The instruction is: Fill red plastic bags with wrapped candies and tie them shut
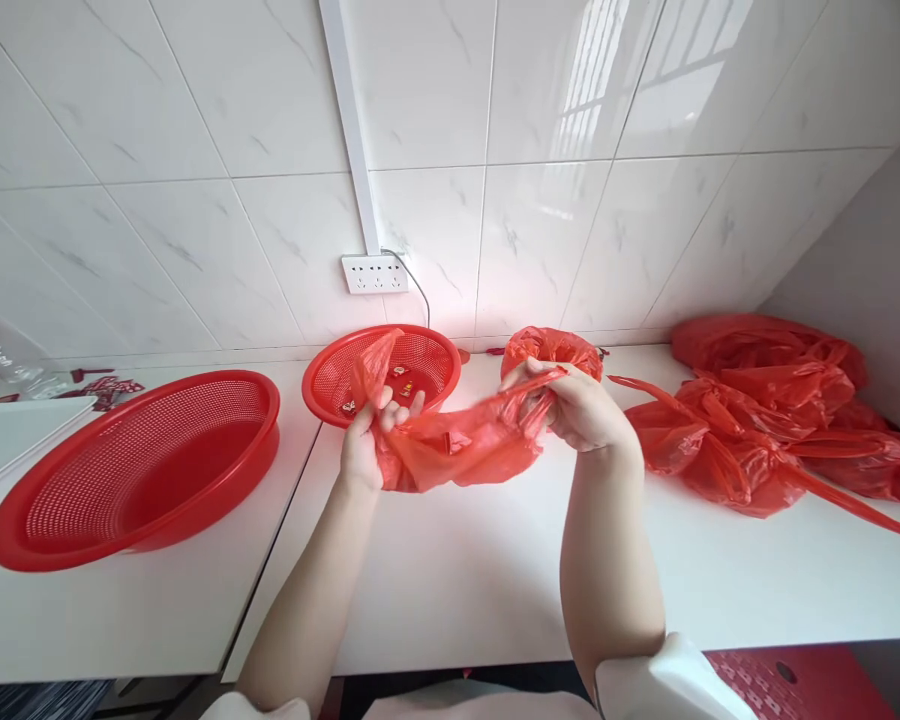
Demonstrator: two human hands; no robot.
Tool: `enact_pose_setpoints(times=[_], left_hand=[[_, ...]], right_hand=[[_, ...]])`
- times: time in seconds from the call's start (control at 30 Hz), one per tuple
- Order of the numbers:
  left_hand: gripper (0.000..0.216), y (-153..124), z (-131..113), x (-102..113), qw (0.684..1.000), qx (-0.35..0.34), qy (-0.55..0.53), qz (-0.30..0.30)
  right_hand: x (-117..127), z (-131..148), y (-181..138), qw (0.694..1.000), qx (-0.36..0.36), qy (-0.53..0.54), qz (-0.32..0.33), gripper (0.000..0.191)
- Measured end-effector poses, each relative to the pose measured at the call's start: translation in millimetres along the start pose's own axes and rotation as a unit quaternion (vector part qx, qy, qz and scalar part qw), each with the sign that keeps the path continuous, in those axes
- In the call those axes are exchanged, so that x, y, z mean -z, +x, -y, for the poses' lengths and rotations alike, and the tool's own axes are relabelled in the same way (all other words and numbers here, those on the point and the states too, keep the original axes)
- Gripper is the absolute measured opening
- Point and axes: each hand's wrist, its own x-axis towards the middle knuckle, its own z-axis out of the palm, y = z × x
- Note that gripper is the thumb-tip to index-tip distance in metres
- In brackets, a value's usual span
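Note:
Above the white table, a red plastic bag (457, 445) is stretched between my two hands. My left hand (367, 440) is closed round one gathered end, with a loose tip of plastic sticking up past the fingers. At the other end, my right hand (577, 405) grips the bag with bent fingers, partly hidden by the plastic. Just behind my left hand sits a small red colander (435, 350) with a few small printed pieces (406, 388) in it. Another red plastic bag (547, 345), bunched up with a round open top, stands directly behind my right hand.
To the left stands a large red colander (262, 400), beside a white tray (22, 440). Several filled or crumpled red bags (750, 430) are heaped at the right. A power socket (375, 274) with a cable is on the tiled wall. A seam splits the white table (450, 580).

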Motion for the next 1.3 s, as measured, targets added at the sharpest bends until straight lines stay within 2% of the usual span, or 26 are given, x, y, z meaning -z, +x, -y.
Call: enact_pose_setpoints(times=[0.1,0.2,0.27,0.33,0.43,0.5,0.57,0.67,0.7,0.8,0.83,0.9,0.97,1.03,1.2,1.3], left_hand=[[0.020,3.9,-3.0,-9.8,0.996,0.064,0.003,0.064],[0.032,4.9,-5.9,-10.6,0.979,0.121,0.056,0.155],[0.046,2.7,-8.8,-12.1,0.960,0.108,0.137,0.219],[0.052,-2.4,-11.4,-19.2,0.925,0.070,0.258,0.268],[0.056,-12.9,-11.7,-36.7,0.862,0.044,0.388,0.323],[0.044,-18.5,-9.6,-45.0,0.861,0.064,0.392,0.316],[0.031,-21.1,-8.0,-46.1,0.885,0.120,0.358,0.273],[0.047,-20.9,-9.6,-37.8,0.900,0.246,0.265,0.241],[0.054,-20.4,-11.1,-34.7,0.903,0.274,0.228,0.242],[0.069,-18.6,-16.1,-29.2,0.903,0.314,0.152,0.251],[0.072,-17.6,-17.3,-28.4,0.898,0.328,0.151,0.252],[0.074,-14.4,-19.3,-26.3,0.886,0.351,0.168,0.254],[0.067,-9.8,-21.6,-22.2,0.886,0.343,0.185,0.252],[0.055,-5.2,-24.5,-16.9,0.903,0.305,0.187,0.237],[0.038,-0.1,-24.6,-14.0,0.948,0.229,0.152,0.162],[0.029,1.5,-17.4,-19.6,0.964,0.191,0.120,0.141]], right_hand=[[-10.9,-10.7,3.0,0.990,0.022,0.127,0.054,0.026],[-24.9,-19.7,8.1,0.984,0.033,0.146,0.101,0.024],[-32.3,-22.4,9.3,0.984,0.062,0.114,0.122,0.021],[-38.6,-22.7,7.7,0.981,0.100,0.074,0.146,0.021],[-48.0,-20.6,1.1,0.970,0.152,0.023,0.187,0.036],[-52.7,-18.9,-2.9,0.966,0.182,-0.029,0.181,0.037],[-54.4,-17.9,-4.1,0.966,0.202,-0.093,0.135,0.028],[-51.0,-19.6,0.8,0.968,0.192,-0.146,0.070,0.029],[-49.2,-21.0,3.2,0.970,0.176,-0.149,0.076,0.031],[-44.4,-25.5,8.0,0.975,0.126,-0.108,0.146,0.032],[-42.7,-26.0,7.7,0.976,0.117,-0.090,0.160,0.030],[-38.2,-24.4,4.0,0.979,0.115,-0.076,0.148,0.024],[-31.3,-19.6,-3.1,0.983,0.114,-0.092,0.113,0.019],[-23.3,-13.7,-11.3,0.983,0.104,-0.111,0.105,0.015],[-14.9,-8.9,-21.7,0.964,0.048,-0.202,0.166,0.025],[-18.7,-12.8,-18.3,0.947,0.008,-0.264,0.185,0.019]])
